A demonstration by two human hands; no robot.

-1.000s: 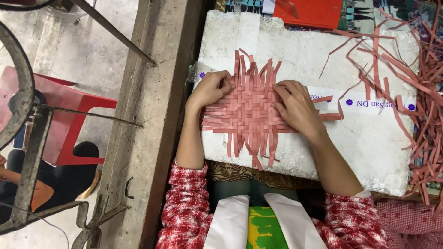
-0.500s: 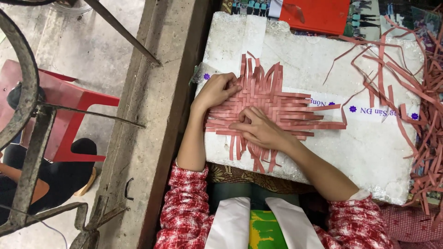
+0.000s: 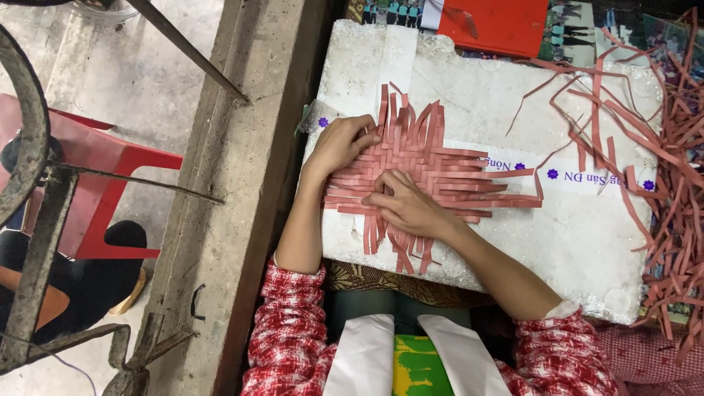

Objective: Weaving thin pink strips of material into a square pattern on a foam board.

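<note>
Left hand (image 3: 339, 145) flat, fingers bent; right hand (image 3: 407, 206) pressing palm-down, forearms angled inward.

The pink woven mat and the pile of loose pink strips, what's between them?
In the head view, between the woven mat and the loose strips lies bare white foam board, crossed by a printed white tape band.

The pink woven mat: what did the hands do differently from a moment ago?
The right hand slid from the mat's right side toward its middle and left, and now presses flat near the left hand. The pink woven mat turned a little on the white foam board. The left hand stayed on the mat's left edge; the loose strips stayed at the right.
</note>
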